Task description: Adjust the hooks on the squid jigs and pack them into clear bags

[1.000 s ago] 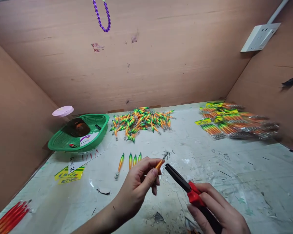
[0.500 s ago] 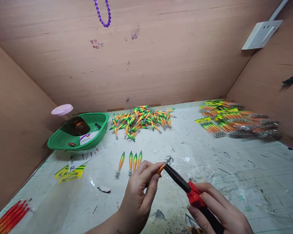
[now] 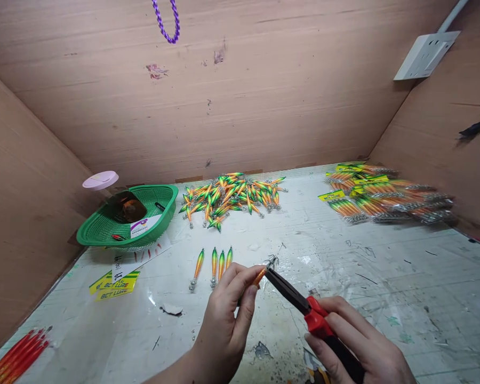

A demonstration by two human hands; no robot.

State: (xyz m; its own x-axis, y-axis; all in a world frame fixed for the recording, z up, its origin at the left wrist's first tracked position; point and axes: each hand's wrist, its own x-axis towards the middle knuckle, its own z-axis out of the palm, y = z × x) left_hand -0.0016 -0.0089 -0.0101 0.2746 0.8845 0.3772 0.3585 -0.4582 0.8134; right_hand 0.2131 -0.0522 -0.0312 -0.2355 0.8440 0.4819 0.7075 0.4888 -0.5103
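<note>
Between the thumb and fingers of my left hand [image 3: 228, 314] is a fishing lure [image 3: 259, 276], its orange end showing and the rest hidden by the fingers. Its crown of metal hooks points away to the upper right. My right hand [image 3: 364, 341] is wrapped round the red and black handles of long-nose pliers [image 3: 290, 290]. The plier tips meet the lure at the base of its hooks. Just beyond my left hand, several green and orange lures [image 3: 214, 264] lie in a row, hooks toward me.
A heap of similar lures [image 3: 232, 197] lies at the back. Bagged lures [image 3: 384, 197] are stacked at the right. On the left are a green basket [image 3: 166, 216], yellow printed cards [image 3: 116, 286] and red lures [image 3: 18, 354]. Wooden walls enclose the table; a socket [image 3: 427, 55] hangs upper right.
Both hands have shifted very slightly left, with the lure and pliers still together. The view has also moved a little; the lures on the table lie as before.
</note>
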